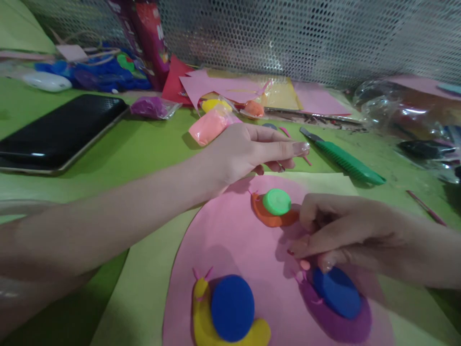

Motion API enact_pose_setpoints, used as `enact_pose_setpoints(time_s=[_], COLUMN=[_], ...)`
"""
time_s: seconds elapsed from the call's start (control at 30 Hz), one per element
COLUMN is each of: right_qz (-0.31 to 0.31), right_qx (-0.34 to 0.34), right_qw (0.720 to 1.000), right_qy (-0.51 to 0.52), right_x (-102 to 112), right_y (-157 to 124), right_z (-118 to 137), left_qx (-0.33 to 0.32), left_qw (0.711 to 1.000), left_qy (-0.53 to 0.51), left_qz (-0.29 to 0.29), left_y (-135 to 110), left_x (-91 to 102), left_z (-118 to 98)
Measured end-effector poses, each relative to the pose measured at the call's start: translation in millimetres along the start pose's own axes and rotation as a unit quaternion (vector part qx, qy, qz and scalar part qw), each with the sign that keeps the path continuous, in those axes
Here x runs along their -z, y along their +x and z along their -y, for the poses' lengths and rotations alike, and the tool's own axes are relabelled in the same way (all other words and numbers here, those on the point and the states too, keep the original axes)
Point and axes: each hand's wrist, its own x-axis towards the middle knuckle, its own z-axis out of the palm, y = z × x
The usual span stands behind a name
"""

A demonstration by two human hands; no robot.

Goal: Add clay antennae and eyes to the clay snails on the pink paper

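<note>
My left hand [264,149] reaches over the green table with its fingers stretched out, above a thin pink clay strip [307,161]. Curled over the pink paper circle [230,230], my right hand [353,235] has its fingers closed; what they hold, if anything, is hidden. A small pink clay ball [305,265] shows just under its fingertips. Close by is a purple clay snail [324,317] with a blue disc shell [338,293]. An orange snail [273,219] bears a green cap [277,201]. At the front lies a yellow snail [259,331] with a blue disc [233,307].
A green-handled cutter [345,158] lies beyond the paper. Wrapped clay [212,126] and a purple packet [151,106] sit behind my left hand. A black phone [65,129] is at left. Paper sheets [317,98] lie along the perforated metal panel [288,43].
</note>
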Motion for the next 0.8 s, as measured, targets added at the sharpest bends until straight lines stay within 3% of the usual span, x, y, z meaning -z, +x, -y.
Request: enact_pose_setpoints(time_s=[0.1, 0.23, 0.37, 0.6, 0.8], right_qz=[0.051, 0.03, 0.059, 0.059, 0.055], right_qx=[0.029, 0.048, 0.039, 0.073, 0.076], right_qw=[0.998, 0.998, 0.996, 0.993, 0.991], right_qy=[-0.033, -0.042, -0.052, -0.077, -0.097], right_x=[8.8, 11.2, 7.4, 8.2, 8.8], right_y=[-2.7, -8.8, -11.0, -8.6, -10.6], right_z=[5.5, 5.1, 5.1, 6.7, 2.7], left_qx=[0.02, 0.001, -0.03, -0.03, -0.022], left_qw=[1.0, 1.0, 0.999, 0.999, 0.998], left_qy=[0.0, -0.012, -0.013, 0.002, -0.017], left_qz=[-0.003, 0.013, 0.04, 0.017, 0.049], left_y=[-0.7, 0.6, 2.2, 1.0, -1.6], left_x=[-0.6, 3.2, 8.2, 7.0, 8.2], left_z=[-0.8, 4.0, 9.5, 9.4, 7.8])
